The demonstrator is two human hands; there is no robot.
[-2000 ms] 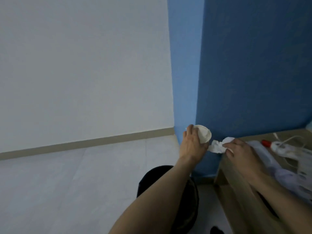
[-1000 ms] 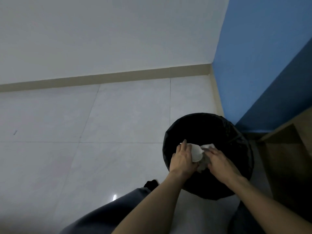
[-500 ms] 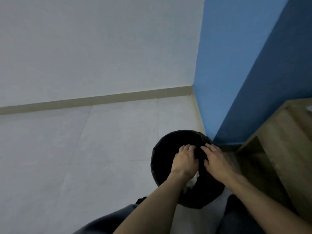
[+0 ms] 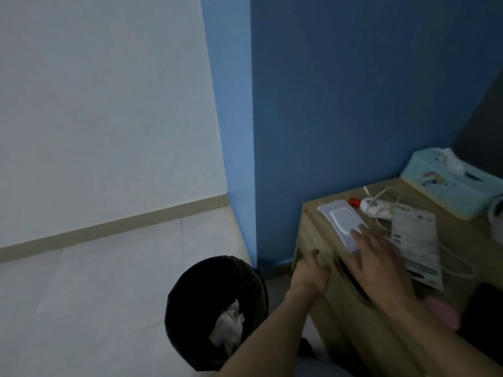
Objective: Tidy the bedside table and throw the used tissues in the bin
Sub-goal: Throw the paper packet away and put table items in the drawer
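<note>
Tissues (image 4: 227,326) in bin (image 4: 201,281) lower centre; I see right hand (image 4: 378,265) splayed over wipes pack (image 4: 340,216), left hand (image 4: 310,273) slack and empty.

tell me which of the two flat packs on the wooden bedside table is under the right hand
The pale white plastic wipes pack with the rectangular flap: the right hand lays straight fingers on it. The grey printed pouch lies further right.

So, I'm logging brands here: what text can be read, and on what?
None can be read.
Tissue box: print blurred.
Flat packet: print too small.
Red-capped tube: mark blurred.
</note>
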